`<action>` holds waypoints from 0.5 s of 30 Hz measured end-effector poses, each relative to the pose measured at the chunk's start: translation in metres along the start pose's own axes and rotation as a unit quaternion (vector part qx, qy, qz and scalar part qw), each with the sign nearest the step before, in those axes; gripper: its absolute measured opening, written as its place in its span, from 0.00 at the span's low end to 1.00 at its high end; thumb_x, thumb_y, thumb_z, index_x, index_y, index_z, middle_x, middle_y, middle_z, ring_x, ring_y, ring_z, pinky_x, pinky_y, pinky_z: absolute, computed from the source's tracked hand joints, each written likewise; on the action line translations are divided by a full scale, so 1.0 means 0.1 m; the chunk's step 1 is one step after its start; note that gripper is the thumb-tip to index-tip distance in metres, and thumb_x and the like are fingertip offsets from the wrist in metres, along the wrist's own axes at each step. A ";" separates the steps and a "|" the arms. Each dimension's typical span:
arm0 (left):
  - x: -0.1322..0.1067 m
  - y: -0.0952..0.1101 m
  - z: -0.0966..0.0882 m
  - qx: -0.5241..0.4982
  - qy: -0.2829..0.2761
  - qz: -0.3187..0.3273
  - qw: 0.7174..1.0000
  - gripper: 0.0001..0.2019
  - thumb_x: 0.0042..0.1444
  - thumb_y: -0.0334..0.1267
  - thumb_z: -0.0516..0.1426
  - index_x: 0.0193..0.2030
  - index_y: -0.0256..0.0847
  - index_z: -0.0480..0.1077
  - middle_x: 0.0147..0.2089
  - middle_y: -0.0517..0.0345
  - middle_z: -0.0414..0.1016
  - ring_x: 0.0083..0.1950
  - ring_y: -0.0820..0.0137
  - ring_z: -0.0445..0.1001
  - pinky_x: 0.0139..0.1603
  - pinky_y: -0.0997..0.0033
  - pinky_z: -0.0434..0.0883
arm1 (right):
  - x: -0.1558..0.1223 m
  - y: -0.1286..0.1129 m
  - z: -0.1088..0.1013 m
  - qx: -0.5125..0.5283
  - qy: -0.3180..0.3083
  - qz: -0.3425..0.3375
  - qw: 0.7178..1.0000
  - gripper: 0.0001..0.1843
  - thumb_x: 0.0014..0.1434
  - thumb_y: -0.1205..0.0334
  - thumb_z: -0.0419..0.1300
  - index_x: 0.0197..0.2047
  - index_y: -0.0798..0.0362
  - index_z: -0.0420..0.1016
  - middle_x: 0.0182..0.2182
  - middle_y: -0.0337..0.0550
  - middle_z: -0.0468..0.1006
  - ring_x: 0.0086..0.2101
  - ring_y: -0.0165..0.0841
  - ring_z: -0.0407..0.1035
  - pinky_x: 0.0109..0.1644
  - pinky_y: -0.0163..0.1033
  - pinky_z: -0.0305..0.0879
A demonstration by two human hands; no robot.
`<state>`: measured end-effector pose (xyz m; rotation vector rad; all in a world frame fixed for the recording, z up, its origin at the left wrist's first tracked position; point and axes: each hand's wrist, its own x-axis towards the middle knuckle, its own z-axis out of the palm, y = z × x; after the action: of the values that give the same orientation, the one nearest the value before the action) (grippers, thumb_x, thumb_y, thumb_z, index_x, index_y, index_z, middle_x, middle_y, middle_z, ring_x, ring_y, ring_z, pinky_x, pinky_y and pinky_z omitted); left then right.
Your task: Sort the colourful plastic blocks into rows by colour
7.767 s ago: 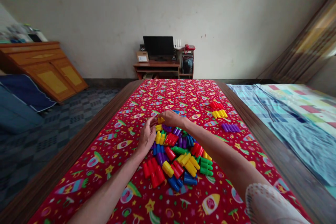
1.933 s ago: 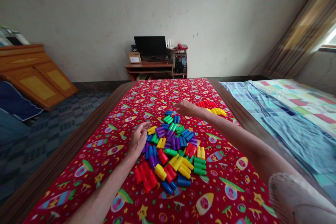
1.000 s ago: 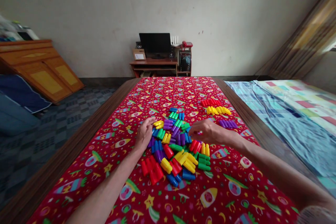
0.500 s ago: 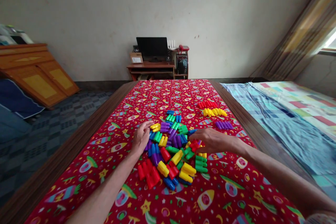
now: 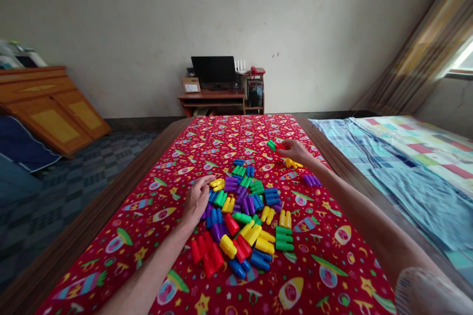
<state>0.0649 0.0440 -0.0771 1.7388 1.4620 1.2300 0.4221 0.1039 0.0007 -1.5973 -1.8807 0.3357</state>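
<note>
A heap of colourful plastic blocks (image 5: 242, 216) in red, yellow, green, blue and purple lies on the red rocket-print cloth (image 5: 207, 142). My left hand (image 5: 195, 198) rests at the heap's left edge, fingers spread over the blocks. My right hand (image 5: 293, 149) reaches far right, pinching a green block (image 5: 272, 145) with a red piece showing by the fingers. It hovers over sorted rows: a yellow row (image 5: 291, 163) shows beneath it and a purple row (image 5: 312, 180) lies nearer me. The red row is hidden behind the hand.
The cloth covers a long wooden table (image 5: 144, 152). A bed with a checked blue sheet (image 5: 399, 167) runs along the right. A desk with a monitor (image 5: 214, 70) stands at the far wall, a wooden cabinet (image 5: 51, 108) at the left.
My right hand left the heap's right side and stretched out to the sorted rows, carrying a green block. My left hand stayed at the heap's left edge.
</note>
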 end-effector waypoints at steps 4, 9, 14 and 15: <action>0.02 0.14 -0.04 0.031 0.017 0.067 0.997 0.19 0.57 0.43 0.49 0.49 0.39 0.72 0.54 0.45 0.75 0.57 0.59 0.72 0.60 0.57 0.68 | -0.21 -0.19 0.13 0.028 -0.072 -0.069 0.995 0.15 0.52 0.50 0.59 0.30 0.55 0.70 0.20 0.34 0.64 0.23 0.25 0.57 0.26 0.31 0.49; -0.03 0.58 0.02 0.071 -0.086 0.136 0.984 0.22 0.60 0.49 0.50 0.55 0.41 0.70 0.58 0.48 0.73 0.62 0.59 0.68 0.64 0.58 0.63 | -0.60 -0.71 0.26 0.074 -0.158 -0.182 0.968 0.13 0.57 0.55 0.59 0.40 0.55 0.73 0.25 0.35 0.70 0.25 0.26 0.61 0.30 0.30 0.54; -0.08 0.68 0.11 0.085 -0.149 0.097 0.980 0.19 0.57 0.53 0.54 0.46 0.42 0.74 0.39 0.52 0.81 0.42 0.59 0.78 0.47 0.63 0.73 | -0.76 -0.94 0.35 0.059 -0.171 -0.254 0.950 0.08 0.58 0.61 0.59 0.40 0.55 0.73 0.29 0.40 0.73 0.28 0.27 0.64 0.33 0.31 0.55; -0.07 0.65 0.09 0.093 -0.138 0.089 0.982 0.19 0.57 0.53 0.54 0.44 0.42 0.74 0.35 0.53 0.80 0.39 0.59 0.78 0.44 0.63 0.74 | -0.75 -0.90 0.34 0.055 -0.168 -0.250 0.952 0.08 0.58 0.61 0.59 0.39 0.55 0.73 0.29 0.40 0.74 0.28 0.27 0.64 0.33 0.31 0.55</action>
<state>0.1028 0.0217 -0.0276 2.1094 1.3140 0.9113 0.3345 0.0191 0.0035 -0.9823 -2.3949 0.4989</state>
